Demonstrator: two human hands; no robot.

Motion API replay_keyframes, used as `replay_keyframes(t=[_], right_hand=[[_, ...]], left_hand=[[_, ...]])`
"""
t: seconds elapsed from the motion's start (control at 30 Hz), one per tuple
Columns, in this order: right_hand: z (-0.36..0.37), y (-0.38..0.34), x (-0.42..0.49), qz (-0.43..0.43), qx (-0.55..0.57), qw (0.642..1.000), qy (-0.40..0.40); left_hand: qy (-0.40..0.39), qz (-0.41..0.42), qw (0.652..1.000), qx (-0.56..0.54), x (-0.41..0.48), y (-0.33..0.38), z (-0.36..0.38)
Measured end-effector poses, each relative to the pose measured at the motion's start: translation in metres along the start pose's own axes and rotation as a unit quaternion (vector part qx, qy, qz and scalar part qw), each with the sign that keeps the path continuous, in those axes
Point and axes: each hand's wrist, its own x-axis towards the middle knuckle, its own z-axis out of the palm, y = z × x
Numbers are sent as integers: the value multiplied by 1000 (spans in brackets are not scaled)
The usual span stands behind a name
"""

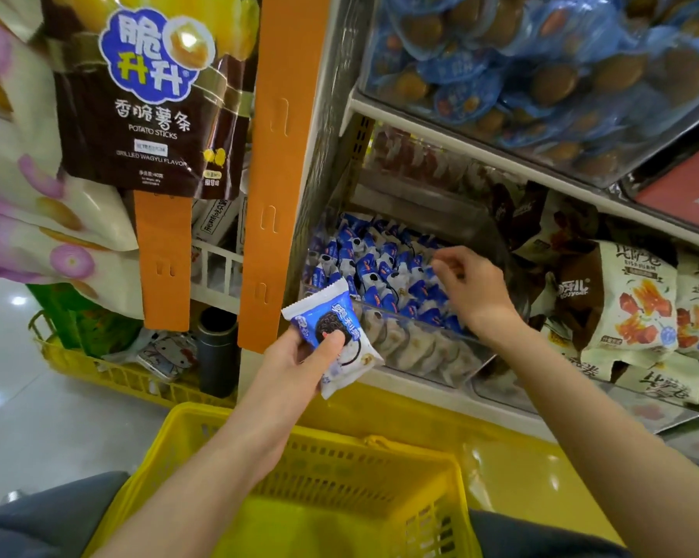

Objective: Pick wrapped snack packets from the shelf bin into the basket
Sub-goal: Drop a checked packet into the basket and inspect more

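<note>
Yellow basket (359, 473) sits lowest, beneath both forearms. Above its far rim the left hand (295, 356) grips one blue-and-white snack packet (339, 316), thumb across its face. The packet's long axis runs steeply, crimped end pointing up-left beside the clear shelf bin (416, 318). The right hand (474, 294) hovers over the bin's packets (380, 267), fingers curled and blurred; whether they pinch anything cannot be told.

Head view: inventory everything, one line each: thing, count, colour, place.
Wrapped snack packet: one, blue and white, held before the bin.
Loose wrapped packets: many, blue and white, inside clear plastic shelf bin.
Plastic mesh basket: one, yellow, bottom centre.
Potato-stick bag: one, brown, hanging upper left.
Lidded snack cups: many, blue, upper shelf.
Snack bags: several, cream and brown, right of bin.
Floor basket: one, yellow, lower left.
Hands: left hand holds the packet; right hand over the bin, fingers curled, grasp unclear.
</note>
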Motion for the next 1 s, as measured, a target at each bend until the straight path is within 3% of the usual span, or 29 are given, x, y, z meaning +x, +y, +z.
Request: replay_keyframes(t=[0.17, 0.3, 0.53, 0.67, 0.8, 0.87, 1.0], right_hand=[[17, 25, 37, 116, -109, 974, -159], [27, 27, 47, 133, -162, 958, -196], [25, 23, 45, 135, -137, 974, -122], [4, 17, 27, 47, -86, 995, 16], [-23, -7, 10, -19, -4, 991, 132], [-31, -23, -5, -47, 57, 988, 134], [-26, -44, -46, -71, 125, 989, 18]], left_hand=[[-3, -7, 1000, 5, 2, 5, 0], [-8, -9, 1000, 11, 3, 6, -1], [-3, -40, 999, -13, 5, 6, -1], [15, -49, 998, -37, 6, 5, -1], [2, -17, 1000, -22, 1, 6, 1], [-9, -4, 1000, -17, 0, 7, 2], [-33, 8, 998, -50, -4, 8, 4]])
